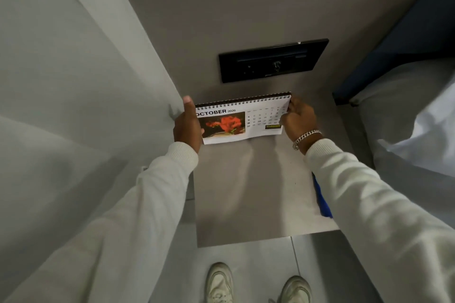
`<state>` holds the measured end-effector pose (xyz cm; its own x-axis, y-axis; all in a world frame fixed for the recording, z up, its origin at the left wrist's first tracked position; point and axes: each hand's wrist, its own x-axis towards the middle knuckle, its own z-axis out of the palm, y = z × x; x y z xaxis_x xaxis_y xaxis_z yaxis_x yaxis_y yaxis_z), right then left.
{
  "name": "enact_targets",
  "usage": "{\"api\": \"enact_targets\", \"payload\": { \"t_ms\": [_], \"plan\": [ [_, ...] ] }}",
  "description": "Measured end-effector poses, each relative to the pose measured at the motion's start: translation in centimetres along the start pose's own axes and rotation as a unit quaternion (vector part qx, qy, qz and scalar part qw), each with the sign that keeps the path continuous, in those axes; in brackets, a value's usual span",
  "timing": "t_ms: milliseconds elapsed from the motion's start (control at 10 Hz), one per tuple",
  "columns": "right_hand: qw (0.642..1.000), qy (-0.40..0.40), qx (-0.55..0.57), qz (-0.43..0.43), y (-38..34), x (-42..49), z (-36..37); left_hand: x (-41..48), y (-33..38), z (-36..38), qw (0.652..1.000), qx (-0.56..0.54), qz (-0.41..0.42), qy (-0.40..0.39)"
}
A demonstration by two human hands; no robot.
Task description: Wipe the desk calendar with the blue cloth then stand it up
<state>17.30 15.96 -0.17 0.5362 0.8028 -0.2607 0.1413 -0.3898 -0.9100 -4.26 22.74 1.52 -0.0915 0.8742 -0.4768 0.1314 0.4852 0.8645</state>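
The spiral-bound desk calendar shows an October page with a red flower picture. It is held up over the far end of a small grey table, spiral edge on top, page facing me. My left hand grips its left edge, thumb up along the side. My right hand, with a silver bracelet at the wrist, holds its right edge. The blue cloth lies at the table's right edge, mostly hidden under my right sleeve.
A black wall panel with sockets is fixed just behind the calendar. A grey wall closes in on the left. A bed with white bedding and a dark blue headboard stands to the right. My two white shoes are on the tiled floor below.
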Motion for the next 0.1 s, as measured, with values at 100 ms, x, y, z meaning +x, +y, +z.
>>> {"api": "enact_targets", "payload": {
  "t_ms": [100],
  "plan": [
    [1.000,-0.012,-0.013,0.012,-0.64,0.02,0.01,0.27,0.42,0.02,1.000,0.025,-0.011,0.008]
  ]
}}
